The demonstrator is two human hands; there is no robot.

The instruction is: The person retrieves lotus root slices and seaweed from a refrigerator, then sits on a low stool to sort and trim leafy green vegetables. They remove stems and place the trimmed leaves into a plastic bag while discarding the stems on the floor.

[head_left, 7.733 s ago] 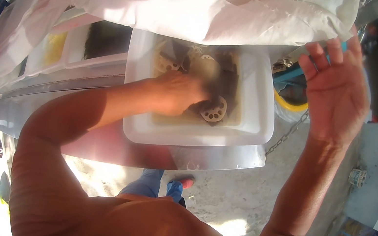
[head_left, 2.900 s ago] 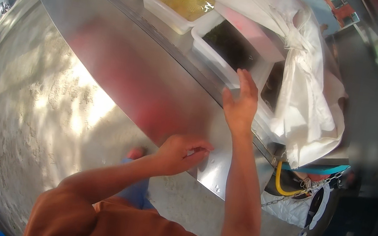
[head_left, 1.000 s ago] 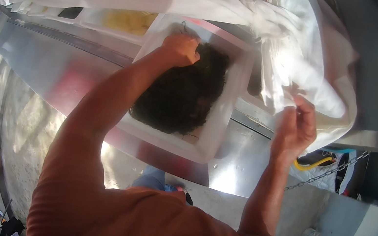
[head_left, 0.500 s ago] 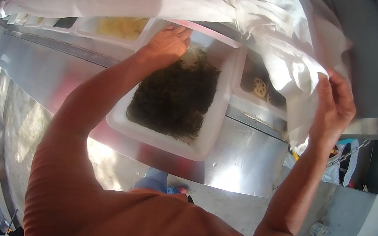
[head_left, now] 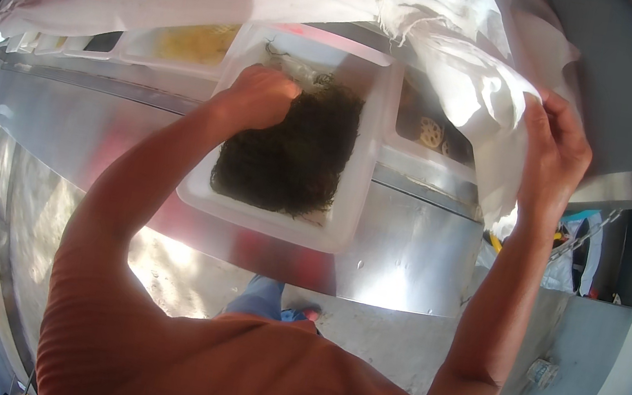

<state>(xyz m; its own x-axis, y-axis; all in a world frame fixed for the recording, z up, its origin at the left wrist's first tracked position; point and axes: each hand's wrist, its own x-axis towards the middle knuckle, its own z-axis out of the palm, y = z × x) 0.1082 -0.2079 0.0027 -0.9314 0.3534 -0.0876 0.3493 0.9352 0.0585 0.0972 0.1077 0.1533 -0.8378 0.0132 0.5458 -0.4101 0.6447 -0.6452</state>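
Note:
A white plastic tub [head_left: 364, 180] sits tilted on the metal counter, with a dark mass of shredded seaweed [head_left: 289, 156] in it. My left hand [head_left: 262, 96] is inside the tub at the seaweed's upper left edge. Its fingers are curled and closed, and their tips are hidden, so what they hold cannot be made out. Just beyond it, a clear wet patch and a few dark strands [head_left: 277, 51] lie on the tub's bottom. On the right, my right hand [head_left: 557, 149] pinches the edge of a white cloth [head_left: 465, 89] and holds it raised.
Left of the tub stands a container of yellowish food [head_left: 196, 42], followed by smaller ones. To its right is a container with lotus root slices [head_left: 430, 133], partly under the cloth. A steel counter front [head_left: 416, 246] runs below. A bag [head_left: 579, 247] and a chain hang at right.
My left hand has come back from the tub's far wall toward the seaweed, and its fingers have curled in. The right hand still holds the cloth up.

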